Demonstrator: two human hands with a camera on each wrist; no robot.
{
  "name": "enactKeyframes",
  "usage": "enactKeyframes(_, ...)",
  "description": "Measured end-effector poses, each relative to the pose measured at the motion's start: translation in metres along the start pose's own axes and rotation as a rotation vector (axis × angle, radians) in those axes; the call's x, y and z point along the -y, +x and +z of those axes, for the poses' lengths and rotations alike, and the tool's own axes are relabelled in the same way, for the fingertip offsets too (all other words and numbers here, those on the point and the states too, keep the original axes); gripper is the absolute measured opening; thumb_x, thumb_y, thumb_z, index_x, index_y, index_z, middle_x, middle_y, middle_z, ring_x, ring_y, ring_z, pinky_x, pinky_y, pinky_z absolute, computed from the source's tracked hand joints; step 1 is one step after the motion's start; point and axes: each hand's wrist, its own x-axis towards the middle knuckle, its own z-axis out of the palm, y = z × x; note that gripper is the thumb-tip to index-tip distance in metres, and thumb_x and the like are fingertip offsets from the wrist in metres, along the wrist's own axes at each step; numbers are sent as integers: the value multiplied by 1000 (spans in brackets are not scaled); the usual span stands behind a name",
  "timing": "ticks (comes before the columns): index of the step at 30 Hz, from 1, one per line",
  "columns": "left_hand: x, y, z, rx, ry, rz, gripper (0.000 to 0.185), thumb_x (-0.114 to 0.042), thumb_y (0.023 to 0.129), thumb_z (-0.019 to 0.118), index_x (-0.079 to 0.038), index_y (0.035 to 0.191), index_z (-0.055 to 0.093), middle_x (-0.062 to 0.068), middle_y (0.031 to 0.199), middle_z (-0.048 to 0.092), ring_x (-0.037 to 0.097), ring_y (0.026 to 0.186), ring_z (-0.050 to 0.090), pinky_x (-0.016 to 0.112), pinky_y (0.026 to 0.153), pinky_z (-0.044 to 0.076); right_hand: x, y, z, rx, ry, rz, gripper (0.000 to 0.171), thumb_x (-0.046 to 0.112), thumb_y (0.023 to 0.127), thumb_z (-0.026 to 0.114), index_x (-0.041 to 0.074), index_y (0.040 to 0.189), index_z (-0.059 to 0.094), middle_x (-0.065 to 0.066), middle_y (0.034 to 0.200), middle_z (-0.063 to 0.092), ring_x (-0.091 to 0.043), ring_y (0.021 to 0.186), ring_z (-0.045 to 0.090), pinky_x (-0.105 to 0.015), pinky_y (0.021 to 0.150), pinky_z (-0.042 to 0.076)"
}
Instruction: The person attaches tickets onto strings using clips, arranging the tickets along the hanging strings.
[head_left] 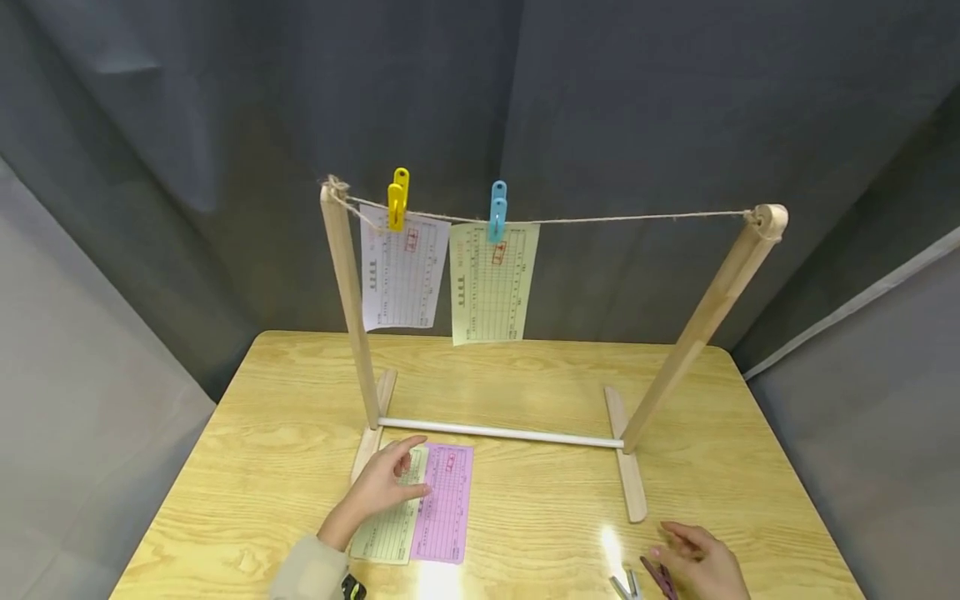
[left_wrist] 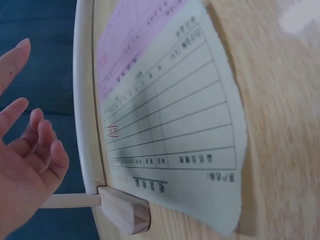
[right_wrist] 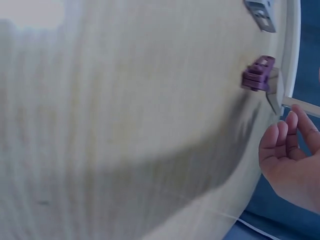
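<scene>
A wooden table (head_left: pixel 525 375) carries a wooden rack (head_left: pixel 352 317) whose string (head_left: pixel 600 220) holds a white sheet under a yellow peg (head_left: pixel 397 200) and a pale green sheet under a blue peg (head_left: pixel 497 210). At the near left lie a green form (head_left: pixel 386 525) and a pink form (head_left: pixel 444 512); the left hand (head_left: pixel 382 483) rests on the green one, fingers relaxed and apart. At the near right, the right hand (head_left: pixel 701 562) hovers loosely curled, gripping nothing, just beside a purple peg (head_left: pixel 660 577) and a grey peg (head_left: pixel 625 586).
</scene>
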Motion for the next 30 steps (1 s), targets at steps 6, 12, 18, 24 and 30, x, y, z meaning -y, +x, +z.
enactKeyframes(6, 7, 6, 5, -20, 51, -30, 75, -23, 65, 81, -7, 130, 48, 12, 97, 51, 26, 85, 48, 32, 70, 41, -9, -2, 5, 10, -24, -4, 68, 43, 72, 73, -4, 119, 56, -12, 107, 58, -20, 90, 51, -27, 71, 44)
enactKeyframes(12, 12, 12, 8, -49, 70, -68, 74, -26, 64, 82, -11, 129, 50, 12, 105, 51, 26, 91, 47, 40, 75, 40, -16, -4, 6, 37, -18, -26, 68, 41, 72, 74, -4, 120, 55, -16, 114, 55, -29, 102, 53, -34, 80, 47)
enactKeyframes(18, 22, 19, 13, -36, 112, -86, 72, -29, 64, 82, -11, 127, 52, 9, 99, 50, 20, 89, 41, 38, 77, 36, -24, -5, 11, 59, -26, -42, 67, 41, 72, 74, -1, 121, 55, -16, 117, 53, -27, 104, 51, -28, 80, 47)
enactKeyframes(24, 26, 25, 16, -37, 143, -102, 69, -30, 65, 80, -11, 126, 54, 10, 102, 52, 23, 94, 41, 44, 82, 31, -24, -6, 12, 92, -141, -94, 60, 41, 72, 73, 1, 115, 60, -14, 112, 57, -36, 105, 49, -50, 86, 40)
enactKeyframes(30, 22, 32, 17, -20, 164, -124, 66, -32, 65, 79, -11, 123, 56, 10, 99, 54, 24, 94, 41, 45, 82, 29, -22, -9, 15, 70, -159, -58, 61, 43, 70, 74, 3, 113, 61, -17, 114, 56, -39, 108, 42, -59, 84, 34)
